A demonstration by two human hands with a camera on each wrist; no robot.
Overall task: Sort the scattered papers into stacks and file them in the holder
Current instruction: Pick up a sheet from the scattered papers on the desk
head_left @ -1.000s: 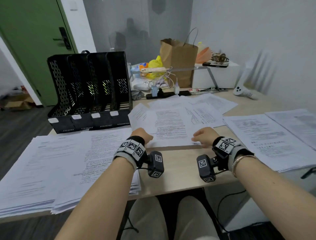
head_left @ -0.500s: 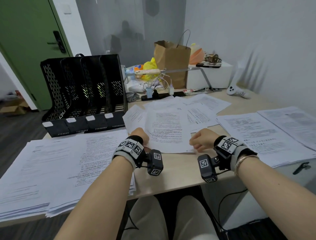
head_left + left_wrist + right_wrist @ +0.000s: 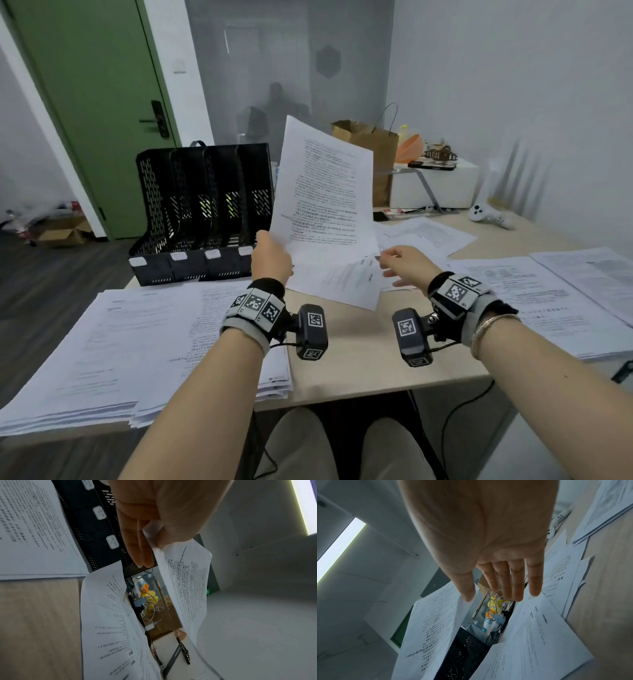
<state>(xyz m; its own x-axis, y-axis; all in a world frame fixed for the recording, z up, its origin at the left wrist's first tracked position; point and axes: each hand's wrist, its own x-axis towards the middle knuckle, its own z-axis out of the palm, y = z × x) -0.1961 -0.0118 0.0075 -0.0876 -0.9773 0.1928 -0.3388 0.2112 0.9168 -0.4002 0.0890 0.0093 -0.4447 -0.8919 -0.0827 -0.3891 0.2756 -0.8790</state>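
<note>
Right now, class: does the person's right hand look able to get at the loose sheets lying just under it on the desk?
Probably yes. The right hand hovers open, fingers straight, just above the loose sheets, with nothing between. The lifted sheet is pinched by the left hand, up and to the side.

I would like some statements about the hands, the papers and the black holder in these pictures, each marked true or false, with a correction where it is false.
1. The left hand pinches a raised sheet by its lower corner. True.
2. The right hand grips a second sheet. False: its fingers are straight and it holds nothing.
3. The black file holder stands at the far left of the table. True.
4. The raised sheet is already inside the holder. False: it is in the air, right of the holder.
5. A thick paper stack lies in front of the holder. True.
</note>
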